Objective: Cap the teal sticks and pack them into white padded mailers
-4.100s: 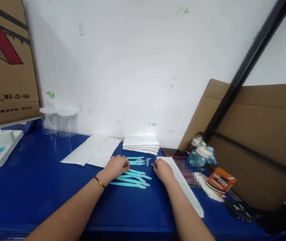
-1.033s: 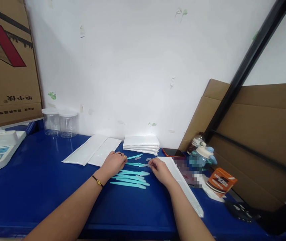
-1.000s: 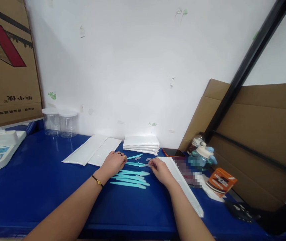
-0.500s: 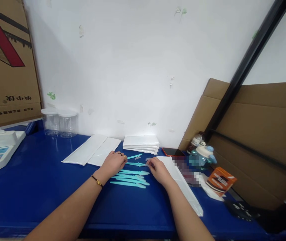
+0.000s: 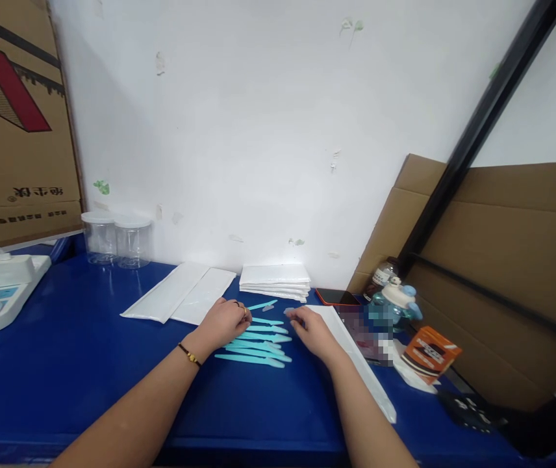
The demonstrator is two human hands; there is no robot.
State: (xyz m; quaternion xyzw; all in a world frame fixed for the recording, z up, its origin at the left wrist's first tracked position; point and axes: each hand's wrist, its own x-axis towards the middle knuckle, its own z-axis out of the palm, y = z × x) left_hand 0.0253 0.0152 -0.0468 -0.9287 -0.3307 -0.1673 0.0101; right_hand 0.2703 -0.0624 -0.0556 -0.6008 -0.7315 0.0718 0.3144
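My left hand (image 5: 228,323) is closed over the handle end of a teal eyebrow razor (image 5: 268,321), whose blade end points right. Facing it, my right hand (image 5: 310,328) pinches a small clear blade cap (image 5: 288,312) between thumb and fingertips, apart from the razor. Below my left hand several more teal eyebrow razors (image 5: 253,359) lie side by side on the blue table, some partly under the hand. Another razor (image 5: 262,304) lies slanted above, with a loose clear cap (image 5: 268,308) beside it.
White padded mailers lie at the left (image 5: 165,292), in a stack by the wall (image 5: 275,279), and under my right forearm (image 5: 356,364). Further right are a phone (image 5: 337,297), a teal bottle (image 5: 390,311) and an orange box (image 5: 431,354). Clear jars (image 5: 133,244) and a power strip (image 5: 15,292) stand left.
My right fingers have left the razor's blade end and shifted slightly up to the loose cap. One more razor shows in the row below the one at my left hand.
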